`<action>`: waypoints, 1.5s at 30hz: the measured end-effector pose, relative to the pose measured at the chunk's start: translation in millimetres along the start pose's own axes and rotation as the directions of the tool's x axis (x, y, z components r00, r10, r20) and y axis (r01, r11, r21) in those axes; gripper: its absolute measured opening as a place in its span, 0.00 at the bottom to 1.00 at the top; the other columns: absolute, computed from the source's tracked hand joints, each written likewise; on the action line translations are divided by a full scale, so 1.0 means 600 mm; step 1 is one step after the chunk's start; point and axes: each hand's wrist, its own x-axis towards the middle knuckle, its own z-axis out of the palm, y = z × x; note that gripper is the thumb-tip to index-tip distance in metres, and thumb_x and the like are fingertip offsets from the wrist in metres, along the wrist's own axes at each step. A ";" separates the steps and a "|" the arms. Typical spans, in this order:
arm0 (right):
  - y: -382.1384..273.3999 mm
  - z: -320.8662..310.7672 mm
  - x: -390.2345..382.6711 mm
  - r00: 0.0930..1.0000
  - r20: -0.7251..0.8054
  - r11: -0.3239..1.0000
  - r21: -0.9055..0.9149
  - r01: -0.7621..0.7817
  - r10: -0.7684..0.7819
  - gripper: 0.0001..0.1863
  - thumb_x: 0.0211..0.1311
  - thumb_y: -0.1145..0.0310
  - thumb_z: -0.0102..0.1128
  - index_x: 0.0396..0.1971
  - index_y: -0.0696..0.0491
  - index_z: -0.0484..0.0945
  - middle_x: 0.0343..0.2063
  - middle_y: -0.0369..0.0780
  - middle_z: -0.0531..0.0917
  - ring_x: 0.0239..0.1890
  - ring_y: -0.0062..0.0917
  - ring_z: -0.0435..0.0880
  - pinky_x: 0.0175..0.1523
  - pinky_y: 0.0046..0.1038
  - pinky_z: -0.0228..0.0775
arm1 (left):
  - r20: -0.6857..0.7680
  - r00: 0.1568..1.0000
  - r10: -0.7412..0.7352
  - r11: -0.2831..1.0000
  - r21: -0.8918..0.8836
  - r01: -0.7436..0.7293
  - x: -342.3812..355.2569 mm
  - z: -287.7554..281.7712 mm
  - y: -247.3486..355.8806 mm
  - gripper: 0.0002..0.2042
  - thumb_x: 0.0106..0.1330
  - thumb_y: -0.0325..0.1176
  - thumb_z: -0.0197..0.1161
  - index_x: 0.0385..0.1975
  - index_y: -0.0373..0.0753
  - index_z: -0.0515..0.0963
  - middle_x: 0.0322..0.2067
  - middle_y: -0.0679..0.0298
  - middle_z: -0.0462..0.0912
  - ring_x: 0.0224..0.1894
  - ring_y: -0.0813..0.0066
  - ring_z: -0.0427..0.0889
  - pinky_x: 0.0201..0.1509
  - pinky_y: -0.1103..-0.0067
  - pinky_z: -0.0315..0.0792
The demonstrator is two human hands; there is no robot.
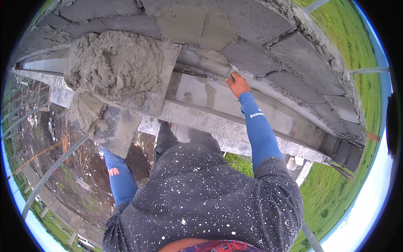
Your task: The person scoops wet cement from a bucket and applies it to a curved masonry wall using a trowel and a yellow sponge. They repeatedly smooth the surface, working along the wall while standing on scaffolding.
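My right hand (238, 85) is closed round the dark handle of a trowel (230, 74), close against the foot of the block wall (277, 50). Its blade is hard to make out against the grey mortar. My left forearm (120, 178), in a blue sleeve, reaches up under a square textured hawk board (121, 132). That board hides my left hand and its fingers. Wet mortar (90, 111) lies along the hawk's left part. Just beyond it, a large heap of mortar (113, 63) sits on a flat grey board (168, 75).
A long concrete ledge (268, 111) runs along the wall's foot. A smoothed wet patch (197, 27) shows on the blocks. Below on the left is debris-strewn ground (63, 155), beyond a metal scaffold pole (54, 172). Grass (327, 201) lies far below on the right.
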 end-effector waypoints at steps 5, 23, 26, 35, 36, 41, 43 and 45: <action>0.017 -0.075 0.000 0.977 -0.135 0.985 0.024 0.171 -0.166 0.24 0.66 0.51 0.69 0.52 0.53 0.82 0.43 0.47 0.89 0.47 0.43 0.87 0.52 0.42 0.77 | 0.014 1.000 -0.027 1.000 -0.013 0.027 0.004 -0.009 -0.006 0.28 0.83 0.52 0.45 0.75 0.42 0.66 0.71 0.56 0.73 0.71 0.53 0.74 0.77 0.56 0.67; -0.044 -0.398 -0.088 0.997 0.078 0.990 0.141 0.012 -0.023 0.33 0.67 0.53 0.71 0.63 0.61 0.79 0.38 0.49 0.90 0.35 0.29 0.90 0.38 0.32 0.81 | 0.189 0.959 -0.210 0.977 0.004 0.214 0.056 0.074 -0.109 0.28 0.84 0.51 0.45 0.75 0.42 0.66 0.71 0.55 0.73 0.71 0.53 0.74 0.78 0.55 0.67; -0.054 -0.418 -0.113 0.999 0.037 0.996 0.084 0.005 -0.008 0.32 0.66 0.52 0.71 0.63 0.57 0.81 0.39 0.49 0.90 0.38 0.33 0.92 0.41 0.35 0.82 | 0.265 0.921 -0.286 0.956 0.008 0.294 0.079 0.111 -0.167 0.27 0.84 0.51 0.45 0.75 0.42 0.66 0.71 0.55 0.73 0.71 0.53 0.74 0.78 0.55 0.66; -0.145 -0.373 -0.239 0.832 -0.492 0.950 -0.286 0.125 -0.257 0.18 0.70 0.53 0.64 0.47 0.52 0.79 0.34 0.50 0.88 0.39 0.54 0.87 0.44 0.49 0.78 | 0.556 0.642 -0.528 0.761 -0.026 0.648 0.149 0.309 -0.474 0.27 0.84 0.50 0.45 0.75 0.42 0.66 0.71 0.55 0.73 0.71 0.53 0.74 0.78 0.55 0.66; -0.159 -0.364 -0.246 0.793 -0.528 0.947 -0.262 0.188 -0.304 0.18 0.71 0.53 0.63 0.45 0.53 0.77 0.33 0.51 0.87 0.38 0.55 0.87 0.44 0.51 0.77 | 0.598 0.617 -0.511 0.745 -0.051 0.665 0.159 0.338 -0.505 0.29 0.83 0.53 0.44 0.76 0.43 0.64 0.73 0.55 0.70 0.73 0.51 0.71 0.79 0.53 0.64; -0.196 -0.270 -0.274 0.939 -0.138 0.949 -0.027 0.313 -0.314 0.17 0.73 0.55 0.62 0.44 0.54 0.73 0.29 0.52 0.85 0.36 0.57 0.85 0.42 0.53 0.73 | 0.508 0.714 -0.482 0.837 0.024 0.547 0.191 0.421 -0.585 0.28 0.84 0.51 0.43 0.75 0.42 0.65 0.73 0.54 0.70 0.72 0.51 0.72 0.77 0.54 0.68; -0.178 -0.250 -0.292 0.938 -0.083 0.941 -0.038 0.335 -0.338 0.17 0.73 0.56 0.62 0.44 0.54 0.73 0.29 0.52 0.85 0.36 0.56 0.85 0.41 0.52 0.73 | 0.571 0.658 -0.492 0.771 -0.065 0.633 0.204 0.420 -0.583 0.27 0.84 0.50 0.44 0.74 0.41 0.66 0.71 0.54 0.72 0.70 0.55 0.74 0.75 0.57 0.70; -0.149 -0.255 -0.306 0.899 -0.174 0.916 -0.082 0.393 -0.401 0.17 0.73 0.55 0.62 0.45 0.54 0.73 0.30 0.52 0.85 0.36 0.54 0.86 0.41 0.50 0.74 | 0.648 0.626 -0.433 0.786 -0.069 0.615 0.224 0.412 -0.567 0.26 0.84 0.50 0.44 0.74 0.42 0.66 0.71 0.54 0.72 0.70 0.55 0.74 0.75 0.58 0.70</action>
